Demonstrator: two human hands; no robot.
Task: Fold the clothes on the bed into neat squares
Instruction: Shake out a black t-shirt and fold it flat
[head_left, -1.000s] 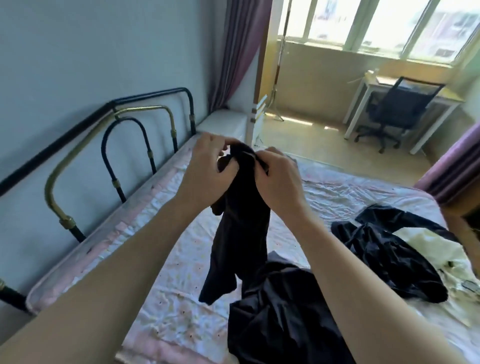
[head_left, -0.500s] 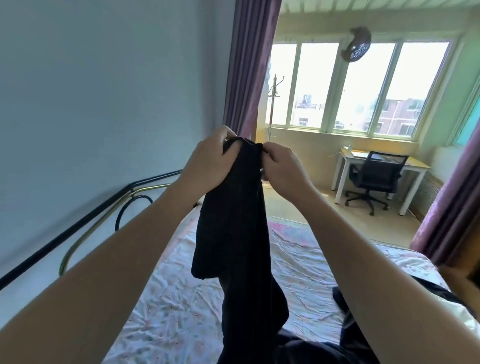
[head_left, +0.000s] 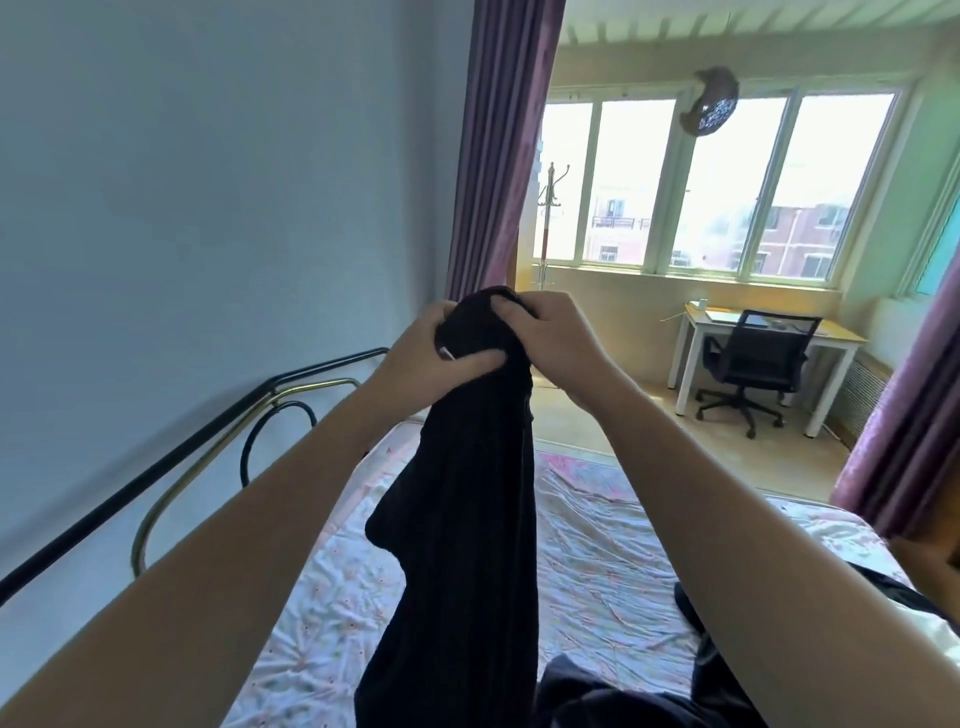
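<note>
Black garment (head_left: 467, 493) is now bunched at 12 o'clock, left hand (head_left: 431, 358) and right hand (head_left: 550, 338) grips clamped closer on it; folding not yet begun.

The garment (head_left: 467, 519) I hold is plain black. My bed sheet (head_left: 597, 561) is white with small pink flowers. Purple curtains (head_left: 498, 156), pale blue wall (head_left: 208, 182), black chair (head_left: 748, 364).

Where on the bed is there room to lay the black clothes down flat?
The open patch of floral sheet lies between the hanging black garment and the right arm, stretching toward the bed's far edge. Another strip runs left of the garment, beside the metal bed frame. The near right side is crowded: dark clothes are piled there.
</note>
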